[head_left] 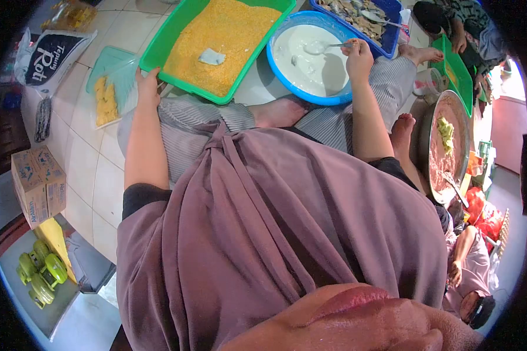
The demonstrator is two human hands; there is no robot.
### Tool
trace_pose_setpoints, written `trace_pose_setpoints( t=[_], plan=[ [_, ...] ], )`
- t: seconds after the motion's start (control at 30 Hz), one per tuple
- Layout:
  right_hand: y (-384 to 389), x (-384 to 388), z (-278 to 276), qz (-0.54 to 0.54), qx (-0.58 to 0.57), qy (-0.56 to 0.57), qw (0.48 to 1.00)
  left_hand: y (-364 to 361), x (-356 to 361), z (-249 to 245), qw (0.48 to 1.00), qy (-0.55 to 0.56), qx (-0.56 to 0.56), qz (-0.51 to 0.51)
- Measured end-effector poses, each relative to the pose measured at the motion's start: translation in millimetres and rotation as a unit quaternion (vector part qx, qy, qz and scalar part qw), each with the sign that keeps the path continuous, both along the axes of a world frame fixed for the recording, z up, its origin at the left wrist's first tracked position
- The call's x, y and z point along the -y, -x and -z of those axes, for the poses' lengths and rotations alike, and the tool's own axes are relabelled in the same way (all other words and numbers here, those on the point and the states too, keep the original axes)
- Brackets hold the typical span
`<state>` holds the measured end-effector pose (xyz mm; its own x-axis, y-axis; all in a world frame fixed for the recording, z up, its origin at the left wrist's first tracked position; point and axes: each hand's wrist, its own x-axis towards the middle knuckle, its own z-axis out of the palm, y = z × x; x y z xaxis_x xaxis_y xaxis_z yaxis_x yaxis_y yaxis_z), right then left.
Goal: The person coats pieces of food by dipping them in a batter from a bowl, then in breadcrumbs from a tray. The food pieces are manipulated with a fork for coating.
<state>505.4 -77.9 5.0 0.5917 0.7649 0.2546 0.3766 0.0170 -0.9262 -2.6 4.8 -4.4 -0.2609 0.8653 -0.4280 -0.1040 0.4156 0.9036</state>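
My right hand point(358, 57) is closed around the handle of a metal spoon point(337, 45). The spoon's bowl dips into white batter point(310, 61) in a round blue basin point(273, 69), and a lump shows in the batter near it. At the near left corner of a green tray point(208, 96), my left hand point(148, 88) grips the rim; some of its fingers are hidden. Yellow-orange crumbs point(222, 35) fill much of this tray, with one white-coated piece point(211, 56) lying on them.
A blue tray point(386, 51) of greyish pieces stands beyond the basin. To the left are a lidded container point(108, 115), a flour bag point(52, 55) and a carton point(40, 184). A large metal bowl point(462, 117) of pinkish mixture stands at right, near other people and a second green tray point(465, 96).
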Motion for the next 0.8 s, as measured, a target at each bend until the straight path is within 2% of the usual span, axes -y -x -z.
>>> trace_pose_setpoints(
  t=[0.1,0.2,0.3,0.4,0.8],
  plan=[
    [-0.7,5.6,-5.0,-0.024,0.148,0.067,0.986,-1.0,1.0,-1.8,1.0,-0.005,0.002,0.002],
    [0.9,6.0,1.4,-0.069,0.134,0.152,0.977,-2.6,2.5,-4.9,1.0,-0.003,0.004,0.0],
    [6.8,0.4,18.0,-0.079,-0.052,0.151,0.984,-3.5,2.8,-6.3,1.0,-0.001,0.004,0.0],
    [14.2,-0.2,20.8,-0.091,-0.14,0.158,0.973,-6.2,4.9,-11.1,1.0,0.001,-0.002,0.0],
    [22.7,7.9,1.3,-0.078,-0.141,0.237,0.958,2.0,-1.6,2.0,1.0,0.004,0.002,0.006]
  ],
)
